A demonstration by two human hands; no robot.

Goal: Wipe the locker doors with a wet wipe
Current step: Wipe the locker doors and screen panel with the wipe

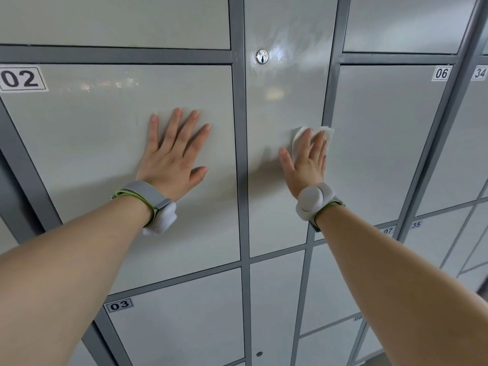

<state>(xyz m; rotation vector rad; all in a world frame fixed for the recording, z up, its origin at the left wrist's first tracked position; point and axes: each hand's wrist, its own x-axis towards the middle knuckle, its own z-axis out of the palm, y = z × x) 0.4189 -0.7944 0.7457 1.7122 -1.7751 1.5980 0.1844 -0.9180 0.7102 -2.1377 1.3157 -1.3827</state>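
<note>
Wipe (298,140) under flat right hand (306,165) on closed locker door (285,96)

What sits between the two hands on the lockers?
Head view: only the vertical grey frame bar, between the left hand on door 02 and the right hand pressing the wet wipe.

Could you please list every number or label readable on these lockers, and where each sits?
"02": label, left door.
"03": label, lower door.
"06": label, right door.
"34": label, far-right door.
"35": label, door under it.
"07": label beside right forearm.
Label below "07": blurred.
Lock engraving: too small.
</note>
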